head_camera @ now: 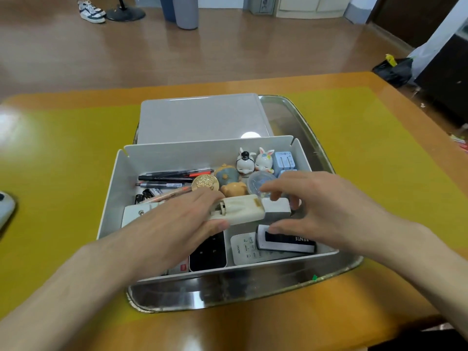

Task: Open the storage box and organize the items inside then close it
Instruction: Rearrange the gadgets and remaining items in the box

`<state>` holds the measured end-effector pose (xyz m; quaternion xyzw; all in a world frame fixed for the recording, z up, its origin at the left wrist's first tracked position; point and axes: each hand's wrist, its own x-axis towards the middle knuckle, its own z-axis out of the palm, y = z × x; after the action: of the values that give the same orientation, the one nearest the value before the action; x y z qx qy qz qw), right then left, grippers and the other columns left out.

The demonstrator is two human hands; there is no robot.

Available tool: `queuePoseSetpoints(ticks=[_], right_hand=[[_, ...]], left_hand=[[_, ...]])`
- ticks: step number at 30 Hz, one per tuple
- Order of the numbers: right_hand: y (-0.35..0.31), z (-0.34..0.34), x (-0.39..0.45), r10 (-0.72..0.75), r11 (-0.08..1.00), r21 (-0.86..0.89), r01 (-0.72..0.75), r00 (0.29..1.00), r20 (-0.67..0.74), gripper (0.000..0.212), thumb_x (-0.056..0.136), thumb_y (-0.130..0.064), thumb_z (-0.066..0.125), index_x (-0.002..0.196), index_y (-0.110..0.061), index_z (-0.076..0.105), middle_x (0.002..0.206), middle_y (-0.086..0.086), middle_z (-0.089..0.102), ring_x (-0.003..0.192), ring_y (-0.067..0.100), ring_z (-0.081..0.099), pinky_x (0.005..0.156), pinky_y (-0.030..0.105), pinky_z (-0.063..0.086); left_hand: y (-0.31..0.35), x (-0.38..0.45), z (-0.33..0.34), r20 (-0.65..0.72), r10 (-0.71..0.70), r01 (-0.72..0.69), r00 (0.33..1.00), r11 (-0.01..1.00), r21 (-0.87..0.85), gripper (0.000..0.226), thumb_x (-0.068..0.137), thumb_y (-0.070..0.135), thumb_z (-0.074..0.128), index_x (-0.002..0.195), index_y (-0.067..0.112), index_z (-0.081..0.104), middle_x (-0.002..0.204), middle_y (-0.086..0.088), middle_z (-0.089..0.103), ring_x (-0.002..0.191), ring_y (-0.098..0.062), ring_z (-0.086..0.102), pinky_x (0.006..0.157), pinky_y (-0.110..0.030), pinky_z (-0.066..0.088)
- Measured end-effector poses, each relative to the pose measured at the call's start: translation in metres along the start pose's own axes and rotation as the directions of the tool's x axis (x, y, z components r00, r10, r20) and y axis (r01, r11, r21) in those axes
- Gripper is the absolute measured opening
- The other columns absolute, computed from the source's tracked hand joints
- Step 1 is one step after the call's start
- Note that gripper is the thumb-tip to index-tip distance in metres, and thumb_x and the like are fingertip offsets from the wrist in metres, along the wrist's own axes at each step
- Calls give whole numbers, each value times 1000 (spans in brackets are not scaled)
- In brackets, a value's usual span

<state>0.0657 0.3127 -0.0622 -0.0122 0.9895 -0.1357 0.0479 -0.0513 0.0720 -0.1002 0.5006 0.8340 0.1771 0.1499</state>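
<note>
The left hand (177, 219) lies over the middle of the open storage box (111, 198), thumb and fingers curled round a cream plastic device (243, 210) that lies crosswise above the other contents. The right hand (316, 201) hovers at the device's right end, fingers loosely bent and spread; whether they touch the white block (277, 207) beneath is hard to tell. The box sits on a metal tray (253, 290) on the yellow worktop (63, 153), its lid (202, 117) lying flat just beyond it. Inside, pens (172, 174) lie far left, small figurines (255, 160) and a blue plug (285, 160) far right, a gold disc (205, 183) between them, remotes (207, 252) along the near side.
</note>
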Motion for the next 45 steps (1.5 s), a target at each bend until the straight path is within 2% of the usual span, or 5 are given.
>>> queuePoseSetpoints(ticks=[12, 24, 33, 39, 45], right_hand=[[-4, 2, -5, 0, 981, -191, 11, 998, 55, 49, 75, -78, 54, 98, -36, 63, 90, -21, 65, 79, 6, 59, 66, 33, 51], [1, -2, -4, -49, 956, -276, 102, 980, 191, 43, 77, -58, 61, 114, -37, 64, 92, -13, 69, 84, 15, 64, 67, 34, 54], [35, -33, -28, 83, 936, 352, -28, 987, -141, 33, 66, -51, 75, 94, -36, 69, 91, -17, 70, 82, 11, 65, 68, 38, 55], [38, -20, -18, 78, 937, 349, -23, 987, -144, 33, 68, -47, 76, 98, -36, 67, 89, -20, 68, 89, -1, 64, 68, 16, 45], [32, -15, -17, 71, 973, 222, -56, 996, -57, 41, 63, -62, 62, 97, -40, 63, 85, -23, 67, 82, -1, 64, 67, 34, 55]], left_hand=[[5, 0, -8, -45, -89, 78, 995, 976, -205, 43, 97, 61, 19, 82, 36, 51, 77, 21, 60, 71, -4, 57, 60, -16, 40], [6, 14, -9, 144, -162, 215, 976, 627, -749, 32, 98, 46, 47, 84, 25, 65, 69, -9, 71, 45, -15, 60, 38, -18, 39], [17, 30, 6, 67, -92, 114, 994, 824, -555, 46, 96, 50, 44, 96, 11, 70, 73, -4, 66, 57, -16, 65, 50, -18, 44], [46, 47, 28, 104, 18, 14, 994, 955, -296, 32, 102, 41, 48, 106, 20, 72, 86, 8, 68, 80, -7, 59, 70, -23, 47], [45, 36, 26, 110, 110, -89, 988, 979, -182, 42, 93, 44, 65, 131, 29, 62, 120, 12, 60, 105, 1, 55, 91, -20, 44]])
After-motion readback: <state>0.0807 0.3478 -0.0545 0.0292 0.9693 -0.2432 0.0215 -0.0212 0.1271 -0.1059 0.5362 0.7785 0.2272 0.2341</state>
